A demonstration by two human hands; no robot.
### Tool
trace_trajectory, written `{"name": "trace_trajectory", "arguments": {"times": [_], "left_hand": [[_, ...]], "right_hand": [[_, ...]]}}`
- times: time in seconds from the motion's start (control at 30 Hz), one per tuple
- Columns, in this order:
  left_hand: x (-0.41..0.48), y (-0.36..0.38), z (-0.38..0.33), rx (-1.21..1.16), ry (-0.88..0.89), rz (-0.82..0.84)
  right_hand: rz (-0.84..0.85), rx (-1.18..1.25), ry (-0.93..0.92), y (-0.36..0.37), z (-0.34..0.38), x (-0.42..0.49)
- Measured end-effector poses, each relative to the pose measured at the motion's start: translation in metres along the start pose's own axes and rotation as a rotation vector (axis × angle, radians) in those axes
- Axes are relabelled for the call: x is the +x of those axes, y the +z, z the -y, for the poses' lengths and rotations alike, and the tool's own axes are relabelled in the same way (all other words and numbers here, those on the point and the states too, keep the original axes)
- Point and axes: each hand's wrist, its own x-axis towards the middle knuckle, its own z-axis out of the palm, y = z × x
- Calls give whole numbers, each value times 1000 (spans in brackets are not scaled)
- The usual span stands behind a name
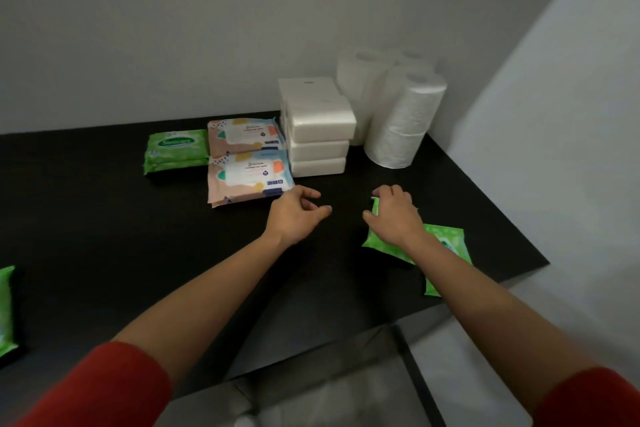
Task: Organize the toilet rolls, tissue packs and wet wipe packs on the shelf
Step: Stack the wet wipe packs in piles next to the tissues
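Most grouped at shelf's (104,236) back right corner: toilet rolls (405,121), tissue packs (318,135), wipe packs (246,163). Stray left-edge pack (7,308) remains; right hand (394,215) apparently grips green pack (445,236), left hand (294,215) slack, empty.

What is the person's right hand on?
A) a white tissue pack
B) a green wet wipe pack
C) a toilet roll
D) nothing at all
B: the right hand grips the green wet wipe pack lying near the right edge of the black shelf.

Matt black shelf (104,236); glossy plastic wet wipe packs (176,151); clear-film-wrapped tissue packs (318,125); soft, embossed paper toilet rolls (405,121).
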Motion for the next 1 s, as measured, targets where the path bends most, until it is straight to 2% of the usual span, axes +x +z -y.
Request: {"name": "trace_trajectory", "arguments": {"times": [0.23,0.43,0.6,0.7,0.87,1.0], "left_hand": [[-2,50,-3,35,-68,124],[-5,73,0,39,-193,251],[-3,84,3,6,-220,274],[1,86,5,-99,-272,272],[8,85,7,-224,-342,290],[10,81,10,-284,-388,270]], "right_hand": [[159,-18,109,4,-35,10],[263,122,187,2,-45,25],[276,145,193,6,-47,31],[264,149,204,8,-46,31],[251,289,283,9,-41,35],[330,444,317,11,-39,37]]}}
